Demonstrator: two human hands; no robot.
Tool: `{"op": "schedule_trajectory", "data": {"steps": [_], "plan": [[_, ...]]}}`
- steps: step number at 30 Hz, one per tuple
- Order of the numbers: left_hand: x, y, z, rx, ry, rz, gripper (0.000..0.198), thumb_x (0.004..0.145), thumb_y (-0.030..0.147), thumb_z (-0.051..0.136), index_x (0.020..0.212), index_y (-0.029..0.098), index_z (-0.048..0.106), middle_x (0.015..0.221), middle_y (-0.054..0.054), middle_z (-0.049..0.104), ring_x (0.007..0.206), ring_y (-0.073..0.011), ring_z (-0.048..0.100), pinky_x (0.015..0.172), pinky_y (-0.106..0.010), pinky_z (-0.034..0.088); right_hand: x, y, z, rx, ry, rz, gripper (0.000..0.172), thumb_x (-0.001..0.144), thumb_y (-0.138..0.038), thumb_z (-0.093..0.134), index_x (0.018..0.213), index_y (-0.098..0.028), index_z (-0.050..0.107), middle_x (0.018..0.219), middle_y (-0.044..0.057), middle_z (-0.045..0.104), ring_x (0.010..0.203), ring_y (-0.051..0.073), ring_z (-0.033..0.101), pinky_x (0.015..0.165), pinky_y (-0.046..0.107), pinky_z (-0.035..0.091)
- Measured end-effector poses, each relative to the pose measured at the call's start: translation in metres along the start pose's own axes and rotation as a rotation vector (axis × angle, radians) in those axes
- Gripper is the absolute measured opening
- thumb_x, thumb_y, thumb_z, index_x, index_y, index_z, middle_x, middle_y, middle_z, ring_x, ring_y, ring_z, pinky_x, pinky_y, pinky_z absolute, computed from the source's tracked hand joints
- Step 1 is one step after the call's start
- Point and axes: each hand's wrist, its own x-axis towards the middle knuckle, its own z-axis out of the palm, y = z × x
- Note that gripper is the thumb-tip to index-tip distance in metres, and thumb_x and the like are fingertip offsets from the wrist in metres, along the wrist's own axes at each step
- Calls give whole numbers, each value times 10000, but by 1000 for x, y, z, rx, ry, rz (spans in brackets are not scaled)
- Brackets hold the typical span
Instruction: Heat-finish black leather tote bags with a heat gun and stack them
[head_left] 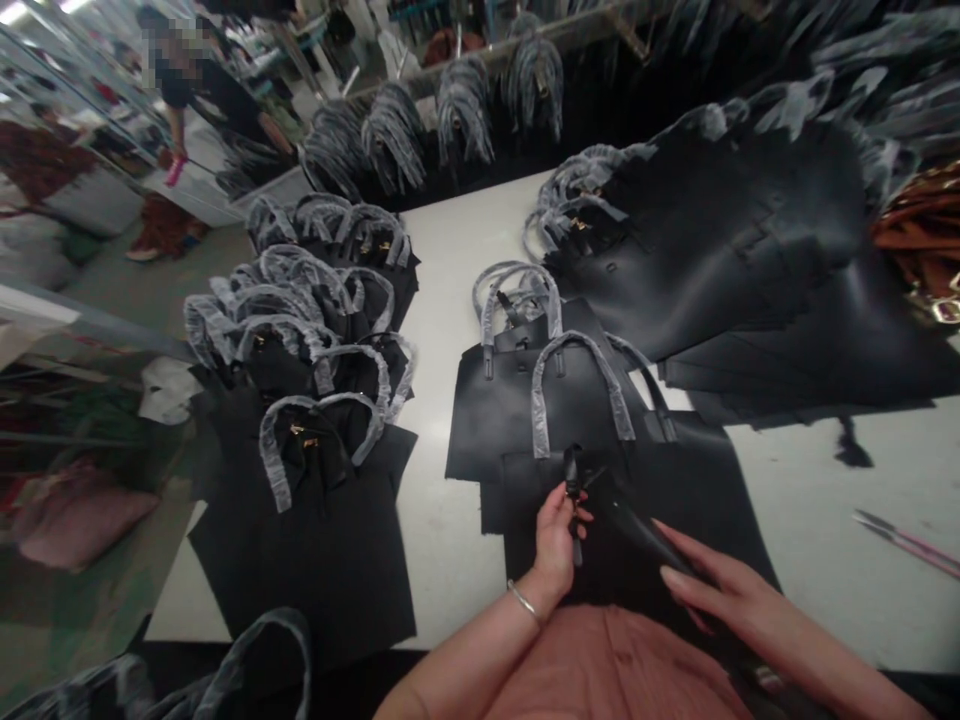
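Observation:
My left hand (556, 535) is closed on a short black leather strap (572, 472) with a small bit of gold-coloured metal on it. My right hand (716, 585) pinches the folded edge of a black leather bag panel (637, 530) between thumb and fingers. This panel bends up from the table in front of my body. Just beyond my hands, a handle (581, 380) wrapped in clear plastic arches over the black leather. Another wrapped handle (521, 290) stands behind it on a further black panel (480, 400).
Black bag panels with wrapped handles (322, 370) are piled on the left of the white table (442, 290). A stack of black leather panels (720, 230) lies at the right. A pen-like tool (900, 540) rests at the right edge. Another person (217, 95) is at the far left.

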Motion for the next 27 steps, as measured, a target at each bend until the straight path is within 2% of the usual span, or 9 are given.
{"op": "schedule_trajectory", "data": {"steps": [2, 5, 9, 14, 17, 19, 22, 25, 27], "plan": [[0, 0, -6, 40, -25, 2, 510, 765, 480, 654, 1136, 132, 620, 697, -13, 563, 582, -92, 478, 483, -191, 307, 1, -2, 9, 109, -87, 61, 743, 787, -510, 638, 1419, -182, 424, 706, 6, 627, 565, 145, 547, 486, 233, 426], [1, -2, -19, 147, -64, 32, 495, 794, 478, 618, 1152, 136, 608, 650, 15, 520, 548, -80, 431, 469, -190, 257, 7, -11, 22, 204, -169, 95, 753, 792, -494, 655, 1428, -179, 405, 672, -19, 560, 545, 110, 501, 479, 205, 389], [-1, -2, -31, 305, -122, 87, 310, 822, 416, 582, 888, 120, 647, 606, 17, 513, 533, -79, 422, 493, -197, 289, 12, -25, 29, 295, -226, 66, 698, 816, -473, 646, 1415, -197, 418, 688, -22, 544, 525, 84, 472, 474, 187, 373], [-7, 6, -28, 122, -192, 120, 198, 786, 298, 571, 835, 114, 623, 669, -15, 578, 567, -96, 482, 558, -218, 378, 6, -31, 35, 299, -223, 96, 657, 799, -463, 666, 1371, -202, 477, 698, -18, 546, 540, 94, 480, 469, 189, 370], [-8, 12, -27, 105, -214, 79, 242, 790, 296, 553, 906, 95, 623, 754, -53, 610, 581, -104, 509, 542, -219, 375, 7, -34, 38, 297, -110, 63, 709, 795, -483, 661, 1399, -194, 427, 699, -26, 545, 526, 95, 472, 476, 200, 382], [-8, 16, -29, 219, -189, 125, 305, 816, 316, 550, 1035, 108, 594, 813, -56, 613, 604, -108, 523, 544, -217, 379, 9, -36, 37, 297, -11, 31, 741, 797, -492, 656, 1418, -190, 385, 698, -29, 548, 525, 98, 475, 482, 206, 389], [-5, 29, -38, 602, -76, 316, 367, 819, 305, 601, 1152, 167, 531, 763, -9, 591, 652, -128, 534, 641, -243, 419, 9, -32, 32, 282, 57, 46, 799, 785, -505, 666, 1438, -183, 336, 689, -27, 558, 527, 110, 484, 482, 215, 395], [5, 47, -51, 954, -57, 480, 313, 851, 278, 575, 1155, 207, 549, 880, -44, 619, 797, -174, 567, 794, -306, 432, 5, -22, 31, 253, 46, 79, 835, 785, -521, 659, 1453, -177, 294, 690, -27, 562, 508, 109, 481, 470, 220, 388], [13, 57, -59, 1013, -83, 515, 228, 879, 285, 526, 1083, 214, 598, 1007, -78, 612, 917, -200, 567, 868, -333, 418, 3, -16, 36, 241, 38, 93, 833, 789, -520, 654, 1452, -172, 289, 687, -29, 556, 503, 106, 485, 465, 219, 383]]}}
